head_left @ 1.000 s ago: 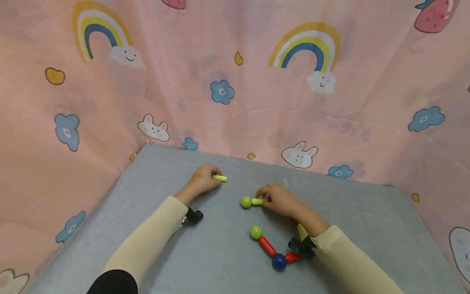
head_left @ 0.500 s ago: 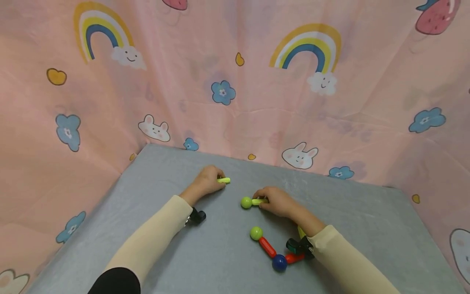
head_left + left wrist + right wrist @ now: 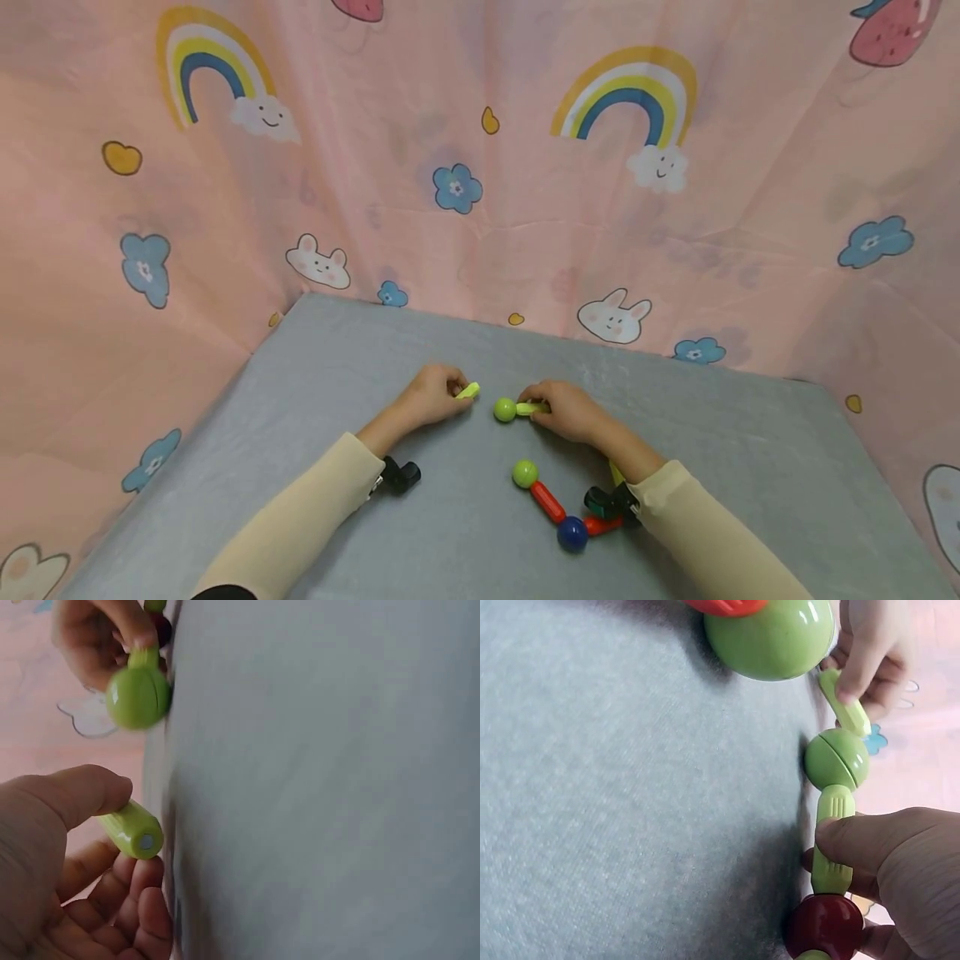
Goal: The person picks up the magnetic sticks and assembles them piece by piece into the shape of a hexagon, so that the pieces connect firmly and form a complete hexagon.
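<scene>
My left hand [image 3: 435, 395] pinches a short light-green magnetic stick [image 3: 135, 831] between thumb and fingers; a metal disc shows on its end in the left wrist view. My right hand [image 3: 568, 410] grips another light-green stick [image 3: 833, 844], thumb on its ribbed side. A green ball [image 3: 836, 759] is joined to that stick's left end, and a dark red ball [image 3: 823, 927] to its other end, with a further green piece [image 3: 812, 955] beyond. The left hand's stick points toward the green ball, a small gap between them in the head view.
Nearer the camera on the grey cloth lies a bent chain: a green ball [image 3: 525, 473], a red stick [image 3: 548, 502], a blue ball [image 3: 572, 534] and another red stick [image 3: 602, 526]. The right wrist's camera [image 3: 611, 502] hides its far end. A pink printed curtain [image 3: 480, 250] stands behind.
My left hand has moved right and toward the camera, bringing its green stick nearer the green ball, and the stick has tilted. The right hand stays almost in place.
</scene>
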The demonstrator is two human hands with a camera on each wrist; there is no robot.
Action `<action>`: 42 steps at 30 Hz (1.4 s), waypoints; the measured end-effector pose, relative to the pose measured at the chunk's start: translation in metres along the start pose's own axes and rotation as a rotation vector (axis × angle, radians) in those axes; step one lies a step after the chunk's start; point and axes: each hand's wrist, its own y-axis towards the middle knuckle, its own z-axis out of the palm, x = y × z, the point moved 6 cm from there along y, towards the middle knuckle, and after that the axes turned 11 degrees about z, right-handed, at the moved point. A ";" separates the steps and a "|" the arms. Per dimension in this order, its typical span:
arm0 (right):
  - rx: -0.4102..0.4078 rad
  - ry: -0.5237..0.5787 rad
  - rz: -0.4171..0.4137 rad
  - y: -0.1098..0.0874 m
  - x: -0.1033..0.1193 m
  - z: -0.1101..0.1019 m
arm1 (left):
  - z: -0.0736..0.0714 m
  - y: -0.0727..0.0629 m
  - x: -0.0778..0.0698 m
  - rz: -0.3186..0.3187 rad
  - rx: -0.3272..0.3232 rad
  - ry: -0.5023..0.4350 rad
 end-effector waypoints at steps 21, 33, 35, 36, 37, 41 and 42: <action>-0.039 0.003 -0.029 -0.004 -0.001 0.001 | 0.040 -0.030 -0.042 -0.128 0.065 -0.204; -0.026 0.017 -0.035 -0.005 0.000 0.002 | 0.050 -0.030 -0.045 -0.248 0.019 -0.308; -0.028 0.021 -0.036 -0.005 0.001 0.001 | 0.050 -0.029 -0.045 -0.248 0.011 -0.305; -0.029 0.024 -0.036 -0.005 0.001 0.001 | 0.050 -0.029 -0.045 -0.249 0.009 -0.308; -0.030 0.024 -0.036 -0.004 0.000 0.001 | 0.050 -0.029 -0.045 -0.251 0.009 -0.312; -0.027 0.036 -0.042 -0.003 -0.001 0.001 | 0.053 -0.029 -0.045 -0.265 0.017 -0.351; -0.025 0.043 -0.043 -0.003 -0.001 0.000 | 0.053 -0.029 -0.045 -0.271 0.020 -0.364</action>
